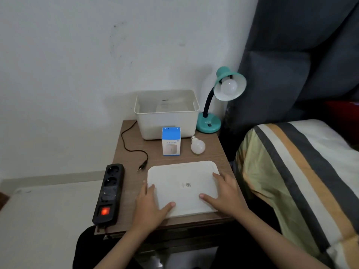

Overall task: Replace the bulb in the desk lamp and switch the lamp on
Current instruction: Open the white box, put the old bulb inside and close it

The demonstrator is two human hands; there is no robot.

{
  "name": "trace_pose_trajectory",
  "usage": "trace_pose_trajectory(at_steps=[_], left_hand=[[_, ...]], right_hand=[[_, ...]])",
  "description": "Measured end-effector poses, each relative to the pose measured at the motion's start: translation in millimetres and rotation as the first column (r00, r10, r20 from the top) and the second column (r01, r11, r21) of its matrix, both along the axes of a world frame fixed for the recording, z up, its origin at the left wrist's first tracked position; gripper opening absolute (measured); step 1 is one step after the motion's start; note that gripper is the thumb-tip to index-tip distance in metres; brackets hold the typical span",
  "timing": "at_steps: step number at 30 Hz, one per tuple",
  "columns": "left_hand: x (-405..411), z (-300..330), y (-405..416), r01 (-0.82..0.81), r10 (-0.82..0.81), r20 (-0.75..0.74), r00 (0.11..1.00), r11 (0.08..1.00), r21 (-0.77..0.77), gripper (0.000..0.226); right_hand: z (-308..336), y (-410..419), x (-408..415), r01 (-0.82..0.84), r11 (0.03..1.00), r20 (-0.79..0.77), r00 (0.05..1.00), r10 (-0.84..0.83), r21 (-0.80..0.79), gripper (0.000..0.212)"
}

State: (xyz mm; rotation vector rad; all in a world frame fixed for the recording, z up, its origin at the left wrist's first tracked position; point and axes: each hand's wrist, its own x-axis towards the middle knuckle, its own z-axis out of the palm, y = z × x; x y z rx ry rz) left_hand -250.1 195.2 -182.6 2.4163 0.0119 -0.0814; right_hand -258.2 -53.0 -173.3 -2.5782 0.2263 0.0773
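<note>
**White lid under both hands, two bulbs beyond**

White plastic, a flat lid (184, 188), lies on the wooden table (217, 152) with a hand at each side. The left hand (150, 205) lies on its left edge, thumb spread across the top and fingers along the rim; the right hand (226, 195) lies on the right side, fingers and thumb splayed flat. Neither hand is clenched; whether either one actually grasps the rim cannot be told, since the fingertips at the edges are hard to make out. A small label at the lid's middle is too blurred to read.

Just beyond the lid stands one blue and white box (171, 141), and beside it on the right lies one loose bulb (198, 146) on its side. Behind the box sits one open white bin (167, 113), its contents unclear. Further back and to the right stands the teal desk lamp (223, 94), unlit, with a second bulb (228, 86) in its shade. Its black cord (128, 140) runs along the table and ends in a plug (142, 165) lying loose, apart from the power strip (108, 193) left of the left hand. The strip's red switch (104, 211) glows. A striped bed (301, 171) is cut off at the right.
</note>
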Motion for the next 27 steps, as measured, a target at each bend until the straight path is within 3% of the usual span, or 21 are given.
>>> trace_pose_trajectory(at_steps=[4,8,16,21,24,27], left_hand=[[50.9,24.0,-3.4,-0.02,0.033,0.17,0.985,0.996,-0.083,0.082],[115.9,56.2,-4.8,-0.007,0.034,0.245,0.969,0.994,-0.112,0.075],[214.4,94.6,-8.5,-0.126,0.129,0.284,0.95,0.992,-0.027,0.08],[246.5,97.4,-15.2,-0.179,0.171,0.262,0.95,0.984,0.007,0.089],[258.1,95.4,-15.7,-0.172,0.161,0.273,0.948,0.985,0.016,0.09],[265.2,90.7,-12.8,-0.165,0.155,0.278,0.948,0.986,0.01,0.094]], right_hand=[[19.9,7.4,41.7,0.048,0.997,0.148,0.987,-0.055,0.053,0.073],[33.8,18.3,91.0,0.104,0.974,0.211,0.966,-0.147,0.202,0.058],[19.6,27.1,155.3,0.292,0.948,0.002,0.956,-0.294,0.129,0.052],[7.2,27.8,168.2,0.329,0.92,0.044,0.938,-0.345,0.212,0.046],[9.2,23.1,160.7,0.327,0.894,0.164,0.907,-0.388,0.306,0.043],[22.9,18.6,148.8,0.199,0.889,0.364,0.858,-0.362,0.413,0.047]])
